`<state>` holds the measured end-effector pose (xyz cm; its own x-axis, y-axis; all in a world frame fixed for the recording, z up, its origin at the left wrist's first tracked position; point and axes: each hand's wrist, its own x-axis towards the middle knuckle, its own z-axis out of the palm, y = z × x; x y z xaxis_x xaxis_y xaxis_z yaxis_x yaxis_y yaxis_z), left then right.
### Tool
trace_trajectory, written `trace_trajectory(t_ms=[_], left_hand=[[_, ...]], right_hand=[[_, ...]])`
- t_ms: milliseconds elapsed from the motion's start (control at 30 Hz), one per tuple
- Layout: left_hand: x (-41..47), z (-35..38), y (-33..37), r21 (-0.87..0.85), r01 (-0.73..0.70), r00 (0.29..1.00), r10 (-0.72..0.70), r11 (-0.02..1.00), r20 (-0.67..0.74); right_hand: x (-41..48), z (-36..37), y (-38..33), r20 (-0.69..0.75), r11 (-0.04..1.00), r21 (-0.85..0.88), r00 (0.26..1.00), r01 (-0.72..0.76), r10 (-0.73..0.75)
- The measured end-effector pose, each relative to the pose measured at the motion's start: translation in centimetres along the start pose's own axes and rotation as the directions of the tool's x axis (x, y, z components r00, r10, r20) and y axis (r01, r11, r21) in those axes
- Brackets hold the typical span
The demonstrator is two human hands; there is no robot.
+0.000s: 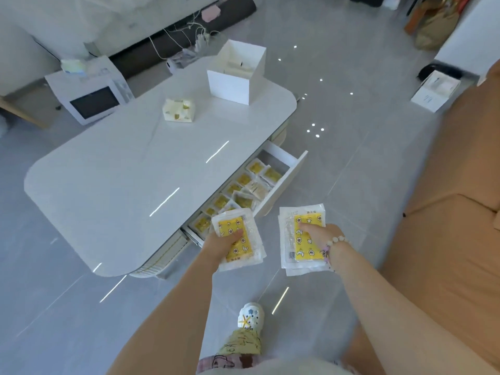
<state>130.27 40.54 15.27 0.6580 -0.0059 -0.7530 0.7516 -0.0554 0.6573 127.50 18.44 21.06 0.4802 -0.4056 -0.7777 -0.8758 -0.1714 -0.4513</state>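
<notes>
Left hand [226, 243] grips the left stack [232, 226], right hand [323, 236] the right stack [307, 246], over grey floor [351, 158] at 5 o'clock of the white tabletop [135, 171]; drawer [285, 182] open beside them, box [235, 77] at 1 o'clock.

Just ahead of my left hand [226, 243] an open white drawer [286, 180] blocks passage; beyond my right hand [320, 235], bare grey tiled floor [351, 171].

Left hand [226, 243] grips packet stack [238, 239]; right hand [323, 236] grips second stack [303, 239]; drawer [284, 182] open.

Left hand [226, 243], right hand [319, 235] — gripping.
</notes>
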Motion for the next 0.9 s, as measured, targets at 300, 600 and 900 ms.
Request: trace_trajectory(t_ms=[300, 600, 900], left_hand=[[6.4, 2.0, 3.9, -0.030, 0.085, 0.996, -0.085, 0.996, -0.024], [12.2, 4.3, 6.9, -0.194, 0.150, 0.972, -0.181, 0.969, -0.151], [22.8, 12.7, 11.5, -0.391, 0.349, 0.870, -0.450, 0.851, -0.203]], right_hand=[[6.3, -0.7, -5.8, 0.008, 0.990, -0.104, 0.996, -0.092, 0.094], [15.9, -0.2, -14.3, 0.120, 0.970, -0.235, 0.988, -0.070, 0.100], [29.7, -5.3, -23.5, 0.204, 0.925, -0.373, 0.965, -0.078, 0.164]])
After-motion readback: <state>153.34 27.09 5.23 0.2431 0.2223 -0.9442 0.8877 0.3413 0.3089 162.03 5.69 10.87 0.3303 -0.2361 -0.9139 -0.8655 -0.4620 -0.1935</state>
